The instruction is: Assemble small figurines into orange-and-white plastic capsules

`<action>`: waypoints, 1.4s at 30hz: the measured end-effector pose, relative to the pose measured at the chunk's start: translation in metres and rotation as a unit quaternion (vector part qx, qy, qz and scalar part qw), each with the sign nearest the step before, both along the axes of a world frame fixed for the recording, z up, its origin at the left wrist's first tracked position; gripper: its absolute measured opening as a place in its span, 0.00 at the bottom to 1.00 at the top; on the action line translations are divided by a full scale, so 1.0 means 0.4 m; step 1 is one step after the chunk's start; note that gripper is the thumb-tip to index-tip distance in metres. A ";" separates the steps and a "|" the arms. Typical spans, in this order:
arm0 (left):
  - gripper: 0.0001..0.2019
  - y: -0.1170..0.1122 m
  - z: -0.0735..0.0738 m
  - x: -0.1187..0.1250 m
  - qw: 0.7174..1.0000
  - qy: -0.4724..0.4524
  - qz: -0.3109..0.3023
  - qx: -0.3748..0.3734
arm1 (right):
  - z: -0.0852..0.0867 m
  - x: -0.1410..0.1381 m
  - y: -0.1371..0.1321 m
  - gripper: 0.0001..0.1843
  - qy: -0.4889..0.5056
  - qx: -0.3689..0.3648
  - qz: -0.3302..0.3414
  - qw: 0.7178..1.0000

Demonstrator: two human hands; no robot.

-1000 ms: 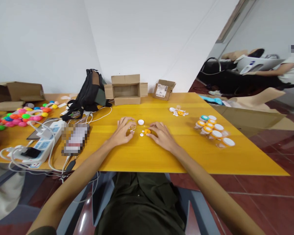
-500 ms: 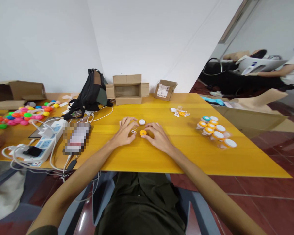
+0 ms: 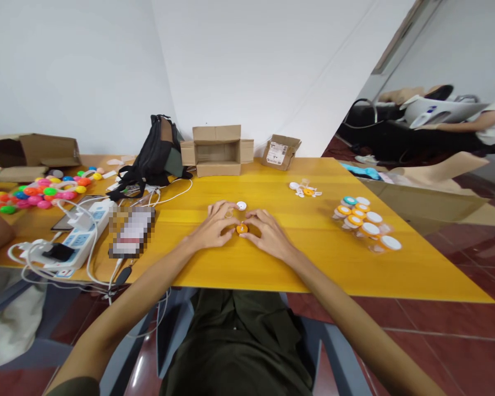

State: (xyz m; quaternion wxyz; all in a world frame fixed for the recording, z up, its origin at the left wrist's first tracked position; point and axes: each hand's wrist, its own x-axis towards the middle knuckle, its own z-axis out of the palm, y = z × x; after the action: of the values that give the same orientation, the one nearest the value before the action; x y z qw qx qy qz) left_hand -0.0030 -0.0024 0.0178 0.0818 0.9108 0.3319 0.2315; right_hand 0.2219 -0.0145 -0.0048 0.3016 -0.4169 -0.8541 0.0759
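Observation:
In the middle of the table, my right hand (image 3: 268, 234) grips the edge of a small round orange plastic disc (image 3: 242, 230) between thumb and fingers. My left hand (image 3: 214, 226) is at the disc's other side, its thumb and forefinger closed around a small white plastic piece (image 3: 242, 224) over the disc's middle; the fingertips partly hide it. Just beyond the fingers lies a round white cap (image 3: 241, 205). A thin pale ring (image 3: 229, 213) shows by my left fingers.
Several small containers with white, orange and teal lids (image 3: 361, 220) stand at the right. Loose white and orange parts (image 3: 307, 191) lie farther back. Cardboard boxes (image 3: 218, 168) and a backpack (image 3: 152, 159) line the wall; a phone (image 3: 132, 231) and power strip (image 3: 82, 236) lie left.
My left hand has moved right with the small white piece, from beside the orange disc to over it. Both hands are now closer together, and my right hand stays at the disc.

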 end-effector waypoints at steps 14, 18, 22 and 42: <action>0.13 -0.005 -0.007 0.013 0.999 0.011 -0.033 -0.016 | 0.002 0.014 -0.006 0.13 -0.001 0.004 0.023 1.000; 0.13 -0.004 -0.010 0.012 0.999 0.009 -0.029 -0.016 | -0.001 0.033 -0.010 0.12 0.005 0.015 0.014 1.000; 0.12 -0.003 -0.011 0.010 0.999 0.012 -0.029 -0.020 | -0.008 0.088 -0.023 0.11 0.020 0.026 -0.010 0.999; 0.12 0.019 0.006 0.020 0.999 -0.018 0.034 -0.032 | -0.032 0.162 -0.046 0.12 0.028 0.012 -0.058 0.998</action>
State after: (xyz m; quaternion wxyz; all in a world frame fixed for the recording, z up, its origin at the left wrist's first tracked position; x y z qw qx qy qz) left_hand 0.0052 0.0051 0.0202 0.1090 0.8917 0.3680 0.2398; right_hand 0.2867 -0.0330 -0.0174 0.3344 -0.4595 -0.8207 0.0595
